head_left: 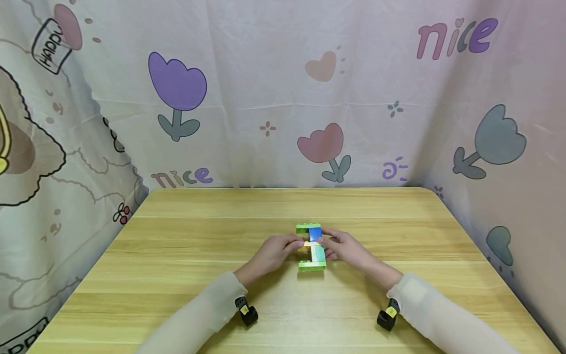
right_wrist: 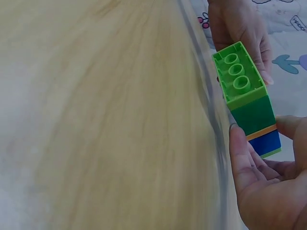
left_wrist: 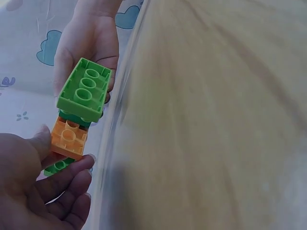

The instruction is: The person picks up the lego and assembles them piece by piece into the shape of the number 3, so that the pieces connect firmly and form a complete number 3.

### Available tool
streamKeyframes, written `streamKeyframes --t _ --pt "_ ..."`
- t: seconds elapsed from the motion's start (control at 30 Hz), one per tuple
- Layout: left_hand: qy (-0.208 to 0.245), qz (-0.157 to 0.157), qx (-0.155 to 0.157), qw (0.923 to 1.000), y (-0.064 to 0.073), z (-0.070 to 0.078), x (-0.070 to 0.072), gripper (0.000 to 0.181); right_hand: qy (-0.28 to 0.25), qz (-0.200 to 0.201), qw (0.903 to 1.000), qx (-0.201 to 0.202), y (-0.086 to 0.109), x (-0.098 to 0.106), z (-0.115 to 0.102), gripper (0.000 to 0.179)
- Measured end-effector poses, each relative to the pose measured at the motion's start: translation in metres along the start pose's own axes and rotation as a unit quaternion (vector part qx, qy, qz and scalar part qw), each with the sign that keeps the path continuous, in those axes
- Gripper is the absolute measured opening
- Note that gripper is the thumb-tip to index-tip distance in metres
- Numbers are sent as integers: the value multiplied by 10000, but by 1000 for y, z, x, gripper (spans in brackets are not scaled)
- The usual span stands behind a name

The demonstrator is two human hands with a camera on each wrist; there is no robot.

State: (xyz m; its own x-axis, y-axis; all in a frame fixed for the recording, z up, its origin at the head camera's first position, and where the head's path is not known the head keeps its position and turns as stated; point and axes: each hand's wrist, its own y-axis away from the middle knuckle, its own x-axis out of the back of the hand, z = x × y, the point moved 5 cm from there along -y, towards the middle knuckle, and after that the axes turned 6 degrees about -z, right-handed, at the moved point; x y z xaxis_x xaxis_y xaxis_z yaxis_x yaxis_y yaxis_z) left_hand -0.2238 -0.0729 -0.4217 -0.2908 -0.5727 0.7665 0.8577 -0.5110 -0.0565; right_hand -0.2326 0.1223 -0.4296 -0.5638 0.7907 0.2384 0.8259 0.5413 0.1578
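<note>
Both hands hold one stack of toy building blocks above the wooden table. It has a light green block [head_left: 312,266] at the near end, then a dark green block [right_wrist: 252,116], a thin orange block [left_wrist: 68,140], a blue block [head_left: 315,233] and another light green block [head_left: 308,228] at the far end. Thumb and index finger of the left hand [head_left: 276,250] pinch the orange block where it juts out. From the other side, the right hand [head_left: 347,248] grips the stack around its blue and orange middle. Hollow tubes show under the near block in both wrist views.
The wooden table [head_left: 199,236] extends around both forearms. A patterned cloth [head_left: 247,73] hangs behind it and along its sides. Black cameras are strapped to the left wrist [head_left: 247,314] and the right wrist [head_left: 387,319].
</note>
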Motion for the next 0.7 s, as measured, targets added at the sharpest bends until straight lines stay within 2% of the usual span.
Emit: streamKeyframes --t 0.17,0.3,0.57,0.7 --pt "-354 -43 -60 9993 -3 -1 -1 33 95 41 9999 -45 -2 0 -1 64" --pt "-987 -49 -298 9947 -6 2 -2 32 57 59 9999 -124 -4 0 2 61" --pt "-2086 46 -1020 9727 -5 14 -1 24 -41 80 9998 -188 -7 -2 7 59" --pt "-2581 67 -1174 9589 -4 18 -2 22 -30 99 9996 -259 -7 -4 6 57"
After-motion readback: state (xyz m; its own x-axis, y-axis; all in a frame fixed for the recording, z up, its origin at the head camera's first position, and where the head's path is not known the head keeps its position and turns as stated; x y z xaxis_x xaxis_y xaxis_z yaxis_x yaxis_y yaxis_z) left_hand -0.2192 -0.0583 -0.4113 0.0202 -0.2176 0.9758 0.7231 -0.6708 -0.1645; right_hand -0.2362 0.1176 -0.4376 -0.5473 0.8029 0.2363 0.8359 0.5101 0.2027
